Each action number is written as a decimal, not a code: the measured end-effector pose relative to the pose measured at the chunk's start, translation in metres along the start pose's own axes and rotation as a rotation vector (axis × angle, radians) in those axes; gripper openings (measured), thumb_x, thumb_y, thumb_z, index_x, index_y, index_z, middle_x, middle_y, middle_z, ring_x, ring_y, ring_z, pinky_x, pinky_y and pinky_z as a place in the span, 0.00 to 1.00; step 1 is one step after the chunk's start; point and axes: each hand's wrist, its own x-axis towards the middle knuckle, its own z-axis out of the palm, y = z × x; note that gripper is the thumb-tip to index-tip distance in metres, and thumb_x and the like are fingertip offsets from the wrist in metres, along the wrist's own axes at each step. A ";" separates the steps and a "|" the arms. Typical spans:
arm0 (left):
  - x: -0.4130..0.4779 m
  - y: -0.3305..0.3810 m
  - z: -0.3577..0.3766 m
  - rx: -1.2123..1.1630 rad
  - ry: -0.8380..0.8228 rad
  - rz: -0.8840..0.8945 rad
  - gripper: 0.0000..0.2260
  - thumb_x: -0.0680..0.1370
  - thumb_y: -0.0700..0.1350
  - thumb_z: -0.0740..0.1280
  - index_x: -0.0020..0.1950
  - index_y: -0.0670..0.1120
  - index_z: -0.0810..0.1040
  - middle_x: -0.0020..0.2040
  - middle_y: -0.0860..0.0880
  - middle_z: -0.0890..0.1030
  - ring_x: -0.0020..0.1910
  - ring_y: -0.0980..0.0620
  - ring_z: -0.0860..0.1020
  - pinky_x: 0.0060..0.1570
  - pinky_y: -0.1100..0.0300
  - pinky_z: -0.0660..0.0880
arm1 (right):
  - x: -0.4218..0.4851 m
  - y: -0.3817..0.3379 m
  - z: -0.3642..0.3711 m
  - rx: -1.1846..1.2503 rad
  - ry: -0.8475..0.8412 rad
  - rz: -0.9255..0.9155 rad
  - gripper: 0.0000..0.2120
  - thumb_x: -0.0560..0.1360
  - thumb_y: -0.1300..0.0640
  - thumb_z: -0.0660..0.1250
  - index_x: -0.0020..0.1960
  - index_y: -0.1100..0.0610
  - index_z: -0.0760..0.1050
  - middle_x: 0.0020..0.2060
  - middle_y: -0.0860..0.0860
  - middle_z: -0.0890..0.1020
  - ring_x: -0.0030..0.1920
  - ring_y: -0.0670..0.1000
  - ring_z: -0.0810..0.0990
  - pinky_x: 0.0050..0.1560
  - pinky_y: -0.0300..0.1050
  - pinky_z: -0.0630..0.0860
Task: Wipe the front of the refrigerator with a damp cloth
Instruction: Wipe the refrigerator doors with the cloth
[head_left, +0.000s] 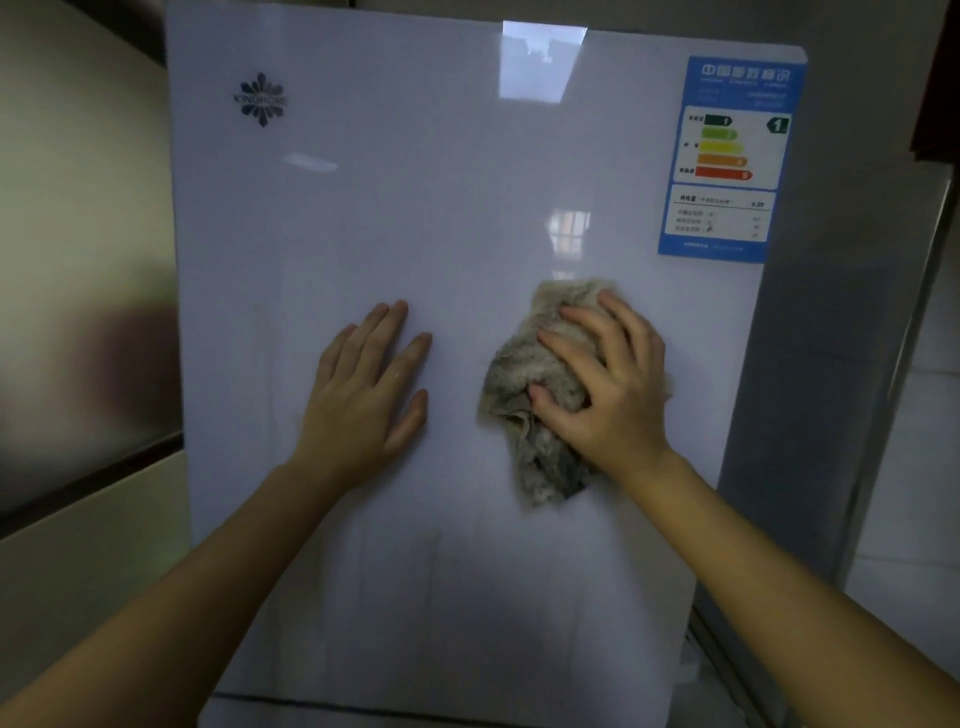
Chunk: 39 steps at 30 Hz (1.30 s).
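Refrigerator door (441, 218): glossy white front that fills most of the view, with window light reflected near its top and middle.
Left hand (363, 395): laid flat on the door, palm down, to the left of the cloth and apart from it.
Left fingers (387, 332): straight and close together, thumb out to the side; they hold nothing and touch only the door.
Right hand (605, 384): pressed on top of the cloth, pinning it against the door.
Right fingers (569, 348): spread wide and slightly curled over the cloth, the thumb tip dug into its folds; a flat press more than a closed grasp.
Cloth (540, 395): a crumpled beige-grey rag on the right half of the door, below the sticker; its top edge shows past the fingertips and a loose end hangs below the wrist.
Energy label (727, 161): blue sticker with coloured bars at the door's upper right corner, well above the cloth.
Logo (261, 100): dark flower-shaped mark at the upper left.
Door surface below the hands: faint vertical streaks.
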 end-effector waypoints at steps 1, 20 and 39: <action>0.000 -0.002 -0.001 0.011 -0.007 0.009 0.24 0.82 0.52 0.60 0.75 0.43 0.71 0.79 0.38 0.65 0.79 0.40 0.63 0.76 0.44 0.61 | -0.002 -0.006 0.004 0.007 -0.027 -0.065 0.21 0.73 0.44 0.75 0.60 0.55 0.84 0.64 0.57 0.82 0.71 0.61 0.71 0.71 0.60 0.68; -0.088 -0.082 -0.031 0.070 -0.058 -0.214 0.24 0.81 0.51 0.61 0.73 0.40 0.74 0.77 0.37 0.67 0.75 0.37 0.68 0.70 0.43 0.68 | -0.039 -0.053 0.035 0.094 -0.310 -0.569 0.20 0.75 0.42 0.71 0.61 0.52 0.83 0.66 0.55 0.81 0.72 0.59 0.73 0.72 0.57 0.68; -0.154 -0.118 -0.040 0.065 -0.107 -0.226 0.24 0.81 0.51 0.62 0.74 0.39 0.72 0.76 0.35 0.67 0.74 0.36 0.69 0.70 0.45 0.69 | -0.032 -0.134 0.083 0.179 -0.350 -0.636 0.16 0.75 0.45 0.70 0.58 0.53 0.83 0.66 0.55 0.81 0.71 0.59 0.75 0.70 0.56 0.70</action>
